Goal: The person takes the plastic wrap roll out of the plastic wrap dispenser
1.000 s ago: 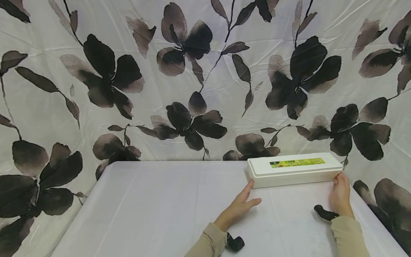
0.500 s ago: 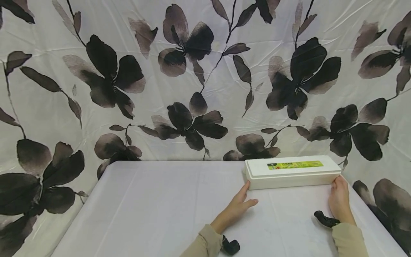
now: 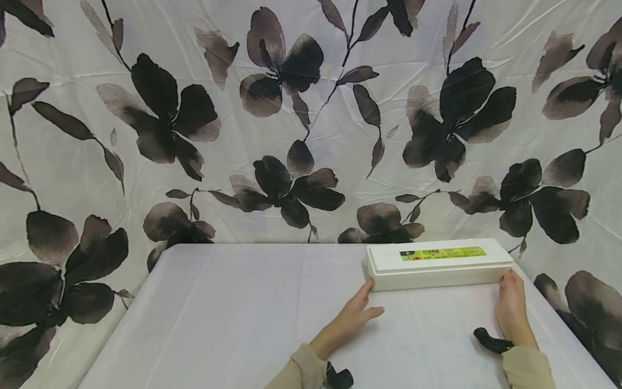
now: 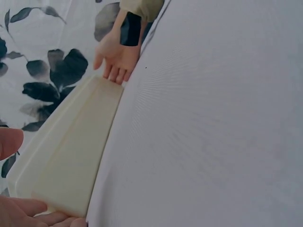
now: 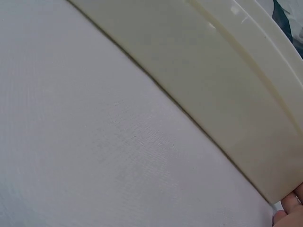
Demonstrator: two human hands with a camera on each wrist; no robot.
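A long white lidded box with a yellow-green label on its lid lies flat at the back right of the table. My left hand touches its left end with extended fingers, the thumb held apart from it. At the opposite end, the fingers of my right hand touch the near right corner. The left wrist view shows that right hand with its fingers straight against the end of the box. In the right wrist view, only some fingertips show at the box's lower corner.
A white cloth covers the table. Behind it hangs a white curtain printed with dark flowers. The table's right edge runs close beside my right hand. A black wrist-worn device sits on my right wrist, and another on the left.
The box has slid slightly left and towards me along the table. Both hands have moved with it, keeping their places at its two ends.
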